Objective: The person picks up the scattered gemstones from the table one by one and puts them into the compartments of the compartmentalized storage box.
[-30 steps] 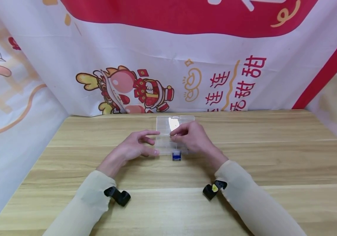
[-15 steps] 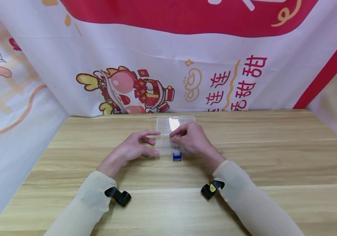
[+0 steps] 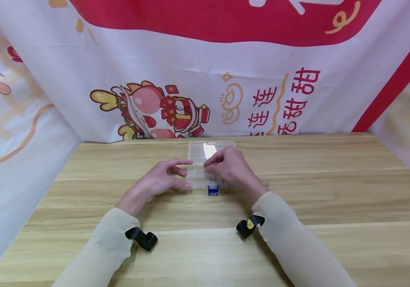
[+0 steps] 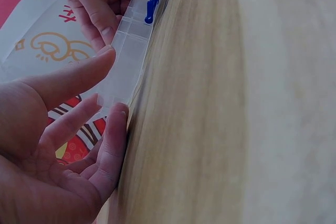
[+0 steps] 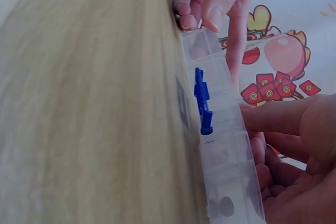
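Note:
A clear plastic compartment box (image 3: 196,183) stands on the table with its lid (image 3: 195,149) tilted back and its blue latch (image 3: 213,190) facing the front. My left hand (image 3: 162,175) spans the box's left end, thumb by the near corner and index finger by the far side. My right hand (image 3: 231,167) reaches over the box's right half, thumb and index fingertips brought together above the middle compartments. I cannot tell whether something small is between them. In the right wrist view a dark roundish thing (image 5: 226,206) shows through the right-end compartment.
The wooden table (image 3: 205,247) runs back to a white cloth (image 3: 205,59) with red and yellow prints, hanging just behind the box. Black wrist mounts stick out from the left sleeve (image 3: 99,243) and right sleeve (image 3: 298,239).
My right wrist and sleeve have swung a little to the left while the fingertips stay over the box. The left hand keeps its place at the box's left end.

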The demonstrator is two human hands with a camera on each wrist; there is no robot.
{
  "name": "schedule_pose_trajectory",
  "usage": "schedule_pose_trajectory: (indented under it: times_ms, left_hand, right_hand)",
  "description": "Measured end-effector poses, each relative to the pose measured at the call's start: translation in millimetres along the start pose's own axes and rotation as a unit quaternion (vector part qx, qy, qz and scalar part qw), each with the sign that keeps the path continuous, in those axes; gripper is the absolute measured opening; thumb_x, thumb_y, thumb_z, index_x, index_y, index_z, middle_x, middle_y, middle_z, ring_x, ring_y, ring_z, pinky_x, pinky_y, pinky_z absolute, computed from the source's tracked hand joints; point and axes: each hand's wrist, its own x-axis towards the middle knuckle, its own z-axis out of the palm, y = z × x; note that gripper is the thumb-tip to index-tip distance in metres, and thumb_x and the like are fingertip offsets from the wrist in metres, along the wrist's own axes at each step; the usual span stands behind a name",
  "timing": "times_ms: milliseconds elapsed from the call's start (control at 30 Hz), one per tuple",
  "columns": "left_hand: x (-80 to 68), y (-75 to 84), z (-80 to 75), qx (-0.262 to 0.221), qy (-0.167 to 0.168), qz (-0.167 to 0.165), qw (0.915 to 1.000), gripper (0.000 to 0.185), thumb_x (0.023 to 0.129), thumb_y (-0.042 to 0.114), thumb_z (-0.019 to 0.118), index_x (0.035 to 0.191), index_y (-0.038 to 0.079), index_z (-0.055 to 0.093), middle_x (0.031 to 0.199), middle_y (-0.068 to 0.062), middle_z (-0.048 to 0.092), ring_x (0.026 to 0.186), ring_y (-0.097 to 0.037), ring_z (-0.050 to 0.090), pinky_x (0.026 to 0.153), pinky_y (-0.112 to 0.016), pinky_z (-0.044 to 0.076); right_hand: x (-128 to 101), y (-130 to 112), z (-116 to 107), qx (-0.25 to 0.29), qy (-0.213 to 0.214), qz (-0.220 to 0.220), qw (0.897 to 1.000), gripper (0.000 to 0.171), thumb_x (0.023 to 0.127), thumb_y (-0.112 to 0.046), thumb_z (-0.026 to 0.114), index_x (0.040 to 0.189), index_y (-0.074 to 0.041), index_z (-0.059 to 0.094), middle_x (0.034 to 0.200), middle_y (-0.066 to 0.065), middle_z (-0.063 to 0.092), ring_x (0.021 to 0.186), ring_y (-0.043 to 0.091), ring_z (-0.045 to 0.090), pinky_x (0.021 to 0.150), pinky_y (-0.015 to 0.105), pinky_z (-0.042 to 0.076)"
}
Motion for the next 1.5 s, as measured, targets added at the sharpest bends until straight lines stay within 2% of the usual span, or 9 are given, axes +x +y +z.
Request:
schedule_pose_trajectory:
  times_ms: [200,367,567,800,1033,1333,1500]
  left_hand:
    - [0.3,-0.6,-0.6,-0.004,0.002,0.004,1.0000,0.071,0.088,0.018,0.088,0.151,0.031,0.059,0.140,-0.013,0.059,0.116,-0.027,0.063,0.092,-0.033,0.060]
    - [-0.3,-0.4,-0.1,-0.012,0.003,0.006,0.9999,0.071,0.087,0.015,0.087,0.151,0.029,0.059,0.139,-0.014,0.059,0.114,-0.026,0.064,0.090,-0.033,0.061]
    - [-0.1,-0.3,1.5,-0.012,0.002,0.007,0.9999,0.071,0.087,0.014,0.087,0.151,0.029,0.059,0.138,-0.014,0.059,0.114,-0.026,0.064,0.090,-0.033,0.061]
    - [1.4,-0.7,2.8,-0.014,0.001,0.007,0.9999,0.071,0.087,0.014,0.088,0.150,0.029,0.060,0.138,-0.014,0.059,0.113,-0.026,0.065,0.089,-0.033,0.062]
    - [0.1,0.3,0.3,-0.013,0.003,0.003,0.9999,0.072,0.086,0.014,0.088,0.150,0.030,0.060,0.139,-0.014,0.059,0.113,-0.027,0.064,0.089,-0.032,0.061]
    - [0.7,0.5,1.0,-0.010,0.004,0.002,0.9999,0.072,0.086,0.014,0.088,0.150,0.031,0.060,0.138,-0.013,0.060,0.113,-0.026,0.065,0.088,-0.032,0.061]
    - [0.3,0.2,0.7,-0.015,0.005,0.004,0.9999,0.072,0.086,0.013,0.088,0.150,0.030,0.060,0.137,-0.013,0.060,0.112,-0.026,0.065,0.087,-0.032,0.061]
  right_hand:
    - [3.3,-1.3,-0.4,-0.019,-0.001,-0.009,1.000,0.010,0.092,-0.017,0.082,0.101,-0.017,0.086,0.107,0.002,0.079,0.102,0.021,0.066,0.090,0.035,0.056]
    - [4.9,-3.5,-1.2,-0.033,-0.006,-0.001,0.999,0.010,0.091,-0.017,0.083,0.100,-0.019,0.086,0.110,0.002,0.079,0.104,0.020,0.066,0.088,0.034,0.055]
    - [5.4,-3.9,-2.5,-0.035,-0.017,0.005,0.999,0.011,0.092,-0.016,0.083,0.103,-0.018,0.086,0.111,0.003,0.079,0.107,0.021,0.066,0.091,0.034,0.055]
    - [5.6,-3.9,-2.7,-0.041,-0.023,0.010,0.999,0.012,0.092,-0.016,0.082,0.103,-0.017,0.085,0.111,0.003,0.078,0.104,0.021,0.066,0.088,0.034,0.056]
    - [7.3,-6.5,-0.6,-0.051,-0.026,0.013,0.998,0.012,0.094,-0.015,0.080,0.105,-0.015,0.085,0.112,0.004,0.077,0.106,0.022,0.065,0.093,0.036,0.056]
    - [5.8,-6.6,0.0,-0.057,-0.024,0.013,0.998,0.012,0.093,-0.014,0.081,0.104,-0.015,0.085,0.111,0.004,0.077,0.102,0.021,0.065,0.085,0.032,0.056]
    - [5.7,-7.7,0.3,-0.055,-0.027,0.013,0.998,0.012,0.093,-0.013,0.080,0.104,-0.015,0.085,0.111,0.004,0.076,0.102,0.021,0.064,0.085,0.032,0.055]
